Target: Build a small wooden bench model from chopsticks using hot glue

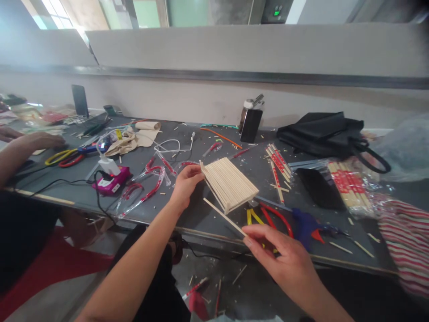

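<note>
The stick panel (232,184), a flat board of pale sticks laid side by side, is held just above a dark grey table (197,220), between the left hand (188,182) and the right hand (283,251). Wood scraps litter the tabletop and, below the hands, the floor (214,268). Beyond both hands a pale partition (234,51) runs across, with a lit green sign (276,12) high behind it.

One panel is in view, and one loose stick (223,216) is in the right hand. Two pairs of cutters with red-and-yellow handles lie about: one (268,218) just beyond the right hand, the other (60,156) well left of the left hand, near a co-worker's hand (42,141). One pink power block (112,181) sits left of the left hand; one black bag (321,132) lies beyond and right of the right hand.

The panel's long axis slants from the far left, at the left hand, to the near right, toward the right hand; short stubs stick up at two corners. The left hand's thumb and fingers pinch its far-left corner. The right hand pinches the loose stick by its near end, the other end pointing far left.
</note>
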The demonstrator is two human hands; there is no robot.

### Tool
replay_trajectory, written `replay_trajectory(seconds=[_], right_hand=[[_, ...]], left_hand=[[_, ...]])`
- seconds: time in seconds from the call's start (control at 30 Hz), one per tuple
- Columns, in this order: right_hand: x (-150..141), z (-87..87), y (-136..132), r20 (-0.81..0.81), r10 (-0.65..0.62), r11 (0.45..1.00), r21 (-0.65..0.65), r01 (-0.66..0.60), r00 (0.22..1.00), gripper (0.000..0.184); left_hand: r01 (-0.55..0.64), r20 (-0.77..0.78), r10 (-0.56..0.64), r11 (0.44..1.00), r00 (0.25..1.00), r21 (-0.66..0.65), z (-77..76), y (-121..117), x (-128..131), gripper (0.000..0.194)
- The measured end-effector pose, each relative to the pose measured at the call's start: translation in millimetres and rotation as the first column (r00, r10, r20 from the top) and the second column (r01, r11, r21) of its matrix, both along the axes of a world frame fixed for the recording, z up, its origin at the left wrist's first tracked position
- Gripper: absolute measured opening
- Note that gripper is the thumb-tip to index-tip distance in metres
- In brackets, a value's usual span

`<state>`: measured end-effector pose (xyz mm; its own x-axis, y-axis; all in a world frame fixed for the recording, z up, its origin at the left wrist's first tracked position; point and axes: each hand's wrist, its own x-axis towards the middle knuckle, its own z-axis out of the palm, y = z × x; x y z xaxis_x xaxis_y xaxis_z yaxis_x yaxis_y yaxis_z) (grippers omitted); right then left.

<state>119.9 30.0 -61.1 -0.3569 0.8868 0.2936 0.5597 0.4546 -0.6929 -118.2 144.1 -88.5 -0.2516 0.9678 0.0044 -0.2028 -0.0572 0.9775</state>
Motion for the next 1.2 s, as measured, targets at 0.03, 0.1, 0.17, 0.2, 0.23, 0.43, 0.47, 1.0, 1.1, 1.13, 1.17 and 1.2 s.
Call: replay_trajectory(seconds=[0.03, 0.1, 0.17, 0.2, 0.23, 0.43, 0.47, 1.0, 1.1, 1.13, 1.17, 1.2], right_hand=[[-2.5, -3.1, 0.7, 0.007, -0.010, 1.000, 0.023, 0.010, 1.000, 0.009], [-8.0, -8.2, 3.4, 0.030, -0.027, 0.997, 0.080, 0.024, 0.999, 0.006], [-13.8, -12.2, 6.5, 0.055, -0.041, 0.988, 0.151, 0.032, 0.998, 0.004], [-16.4, -14.1, 7.7, 0.067, -0.045, 0.983, 0.183, 0.032, 0.997, 0.004], [-18.7, -16.2, 8.5, 0.077, -0.050, 0.978, 0.208, 0.033, 0.996, 0.005], [-22.0, -28.6, 8.3, 0.038, -0.170, 0.963, 0.218, 0.158, 0.985, 0.007], [-21.7, -28.9, 8.2, 0.023, -0.189, 0.963, 0.203, 0.180, 0.982, 0.009], [-35.4, -11.5, 14.1, -0.004, -0.254, 0.960, 0.125, 0.252, 0.967, 0.014], [-36.6, -10.8, 15.0, -0.007, -0.258, 0.959, 0.120, 0.256, 0.966, 0.012], [-37.2, -11.3, 15.6, -0.007, -0.260, 0.958, 0.121, 0.259, 0.966, 0.012], [-37.9, -11.9, 16.2, -0.003, -0.264, 0.957, 0.123, 0.263, 0.964, 0.013], [-38.6, -12.8, 16.8, 0.003, -0.271, 0.955, 0.127, 0.268, 0.963, 0.013]], left_hand=[[0.014, -0.014, -0.014, 1.000, 1.000, 0.008, -0.9, -1.4, -2.2, 0.020], [0.035, -0.037, -0.034, 0.999, 0.999, 0.023, -2.4, -5.0, -6.5, 0.021], [0.051, -0.054, -0.049, 0.998, 0.997, 0.037, -3.6, -9.1, -10.9, 0.021], [0.058, -0.061, -0.055, 0.997, 0.997, 0.044, -4.1, -11.1, -12.9, 0.021], [0.062, -0.068, -0.059, 0.997, 0.996, 0.050, -4.5, -13.1, -14.8, 0.022], [0.093, -0.105, -0.085, 0.993, 0.991, 0.073, -5.4, -20.5, -20.0, 0.020], [0.097, -0.107, -0.088, 0.992, 0.990, 0.077, -5.6, -21.0, -19.9, 0.020], [0.006, -0.175, 0.006, 0.998, 0.984, 0.066, 0.0, -27.0, -20.0, 0.014], [-0.010, -0.202, 0.021, 0.998, 0.979, 0.057, 0.3, -26.2, -20.6, 0.014], [-0.013, -0.209, 0.024, 0.998, 0.978, 0.055, 0.2, -25.9, -20.8, 0.014], [-0.015, -0.216, 0.026, 0.999, 0.976, 0.053, 0.0, -25.5, -21.1, 0.014], [-0.016, -0.222, 0.027, 0.999, 0.975, 0.051, -0.1, -25.2, -21.4, 0.015]])
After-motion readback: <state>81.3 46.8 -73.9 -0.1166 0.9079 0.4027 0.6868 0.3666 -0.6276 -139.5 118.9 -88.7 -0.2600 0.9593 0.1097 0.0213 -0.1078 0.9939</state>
